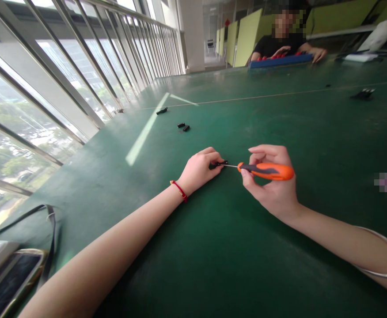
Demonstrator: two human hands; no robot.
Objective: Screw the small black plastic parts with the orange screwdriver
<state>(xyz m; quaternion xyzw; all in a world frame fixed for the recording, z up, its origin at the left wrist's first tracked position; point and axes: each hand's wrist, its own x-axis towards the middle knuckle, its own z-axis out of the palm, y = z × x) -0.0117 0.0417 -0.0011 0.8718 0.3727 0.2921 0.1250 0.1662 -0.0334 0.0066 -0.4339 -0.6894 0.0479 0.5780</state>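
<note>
My left hand (204, 164) rests on the green table and pinches a small black part (225, 163) between thumb and fingers; most of that part is hidden by the fingertips. An orange and dark grey screwdriver (281, 171) lies across my right hand (276, 192), its handle held near the front by thumb and fingers. The thin metal shaft points left, and its tip meets or nearly meets the black part; exact contact cannot be made out. Beyond my left hand lie two small black pieces (186, 128) close together, and another black piece (162, 111) farther left.
A green table (193, 265) spreads before me beside a metal railing (90, 62). At the lower left are a phone (13, 280) and a black strap (52, 229). Across the table a person sits behind a blue tray (279, 61) of red items. Dark objects (364, 93) lie far right.
</note>
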